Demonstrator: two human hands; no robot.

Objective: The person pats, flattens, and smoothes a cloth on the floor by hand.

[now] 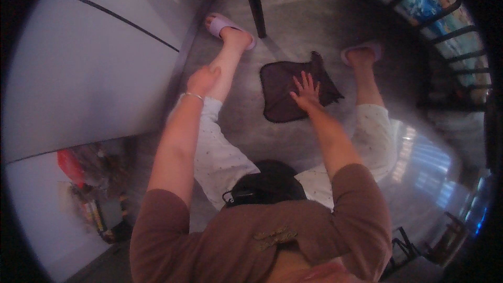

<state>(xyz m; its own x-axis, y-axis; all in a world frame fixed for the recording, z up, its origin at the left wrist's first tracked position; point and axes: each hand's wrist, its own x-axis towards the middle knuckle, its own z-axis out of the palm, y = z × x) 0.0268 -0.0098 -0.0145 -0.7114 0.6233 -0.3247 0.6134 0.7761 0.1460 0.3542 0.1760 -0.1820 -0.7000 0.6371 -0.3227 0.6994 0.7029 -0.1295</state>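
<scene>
A dark cloth [279,96] with an overlocked edge lies on the grey floor between my feet, one corner folded up at its far side. My right hand [307,92] is pressed flat on the cloth with its fingers spread. With the thumb across the shin, my left hand [202,80] clasps my left lower leg [228,61]; its fingers are mostly hidden. A bracelet [193,95] circles the left wrist.
Grey-white cabinet panels [98,74] rise at left. A dark furniture leg [254,11] stands beyond the cloth. Black metal bars [444,35] curve along the right. A red bag [70,165] and other items are at lower left. I wear lilac slippers [221,24].
</scene>
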